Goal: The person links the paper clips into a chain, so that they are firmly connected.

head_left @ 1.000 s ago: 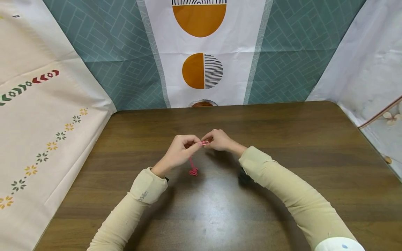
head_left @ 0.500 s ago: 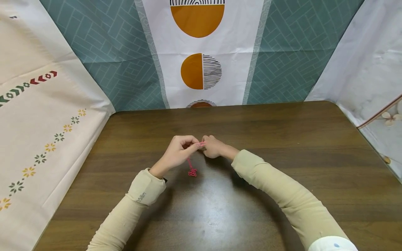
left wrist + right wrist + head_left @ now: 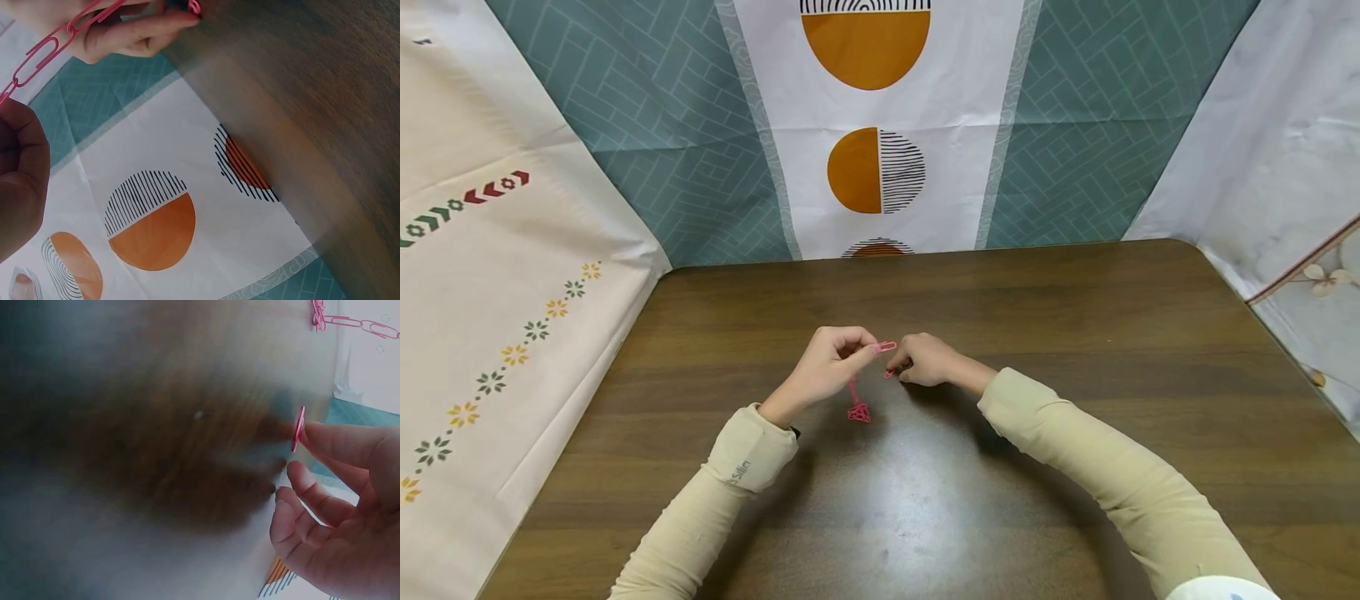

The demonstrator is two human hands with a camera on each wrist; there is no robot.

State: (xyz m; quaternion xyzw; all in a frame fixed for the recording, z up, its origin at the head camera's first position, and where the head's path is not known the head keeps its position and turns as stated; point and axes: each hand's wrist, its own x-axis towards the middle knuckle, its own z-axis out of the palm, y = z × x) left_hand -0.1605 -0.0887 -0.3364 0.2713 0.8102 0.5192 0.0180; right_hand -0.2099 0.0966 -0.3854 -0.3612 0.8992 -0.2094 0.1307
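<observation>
My left hand [image 3: 831, 360] pinches a chain of linked pink paper clips [image 3: 47, 53]. One end clip sticks out to the right of the fingertips, and the chain hangs below to a small tangled bunch [image 3: 859, 412] at the table surface. Just to the right, my right hand [image 3: 928, 360] is low over the table with its fingers bent. Between its thumb and index finger it holds a single pink paper clip [image 3: 299, 428], apart from the chain. In the left wrist view that loose clip shows only partly at the top edge.
Both hands are over the middle of a dark wooden table [image 3: 1045, 308]. A patterned cloth [image 3: 700, 167] hangs behind its far edge, with pale cloths at the left and right.
The right hand has come away from the end clip at the left fingertips and lowered to the table, where a single clip now shows in its fingers. The left hand has barely moved.
</observation>
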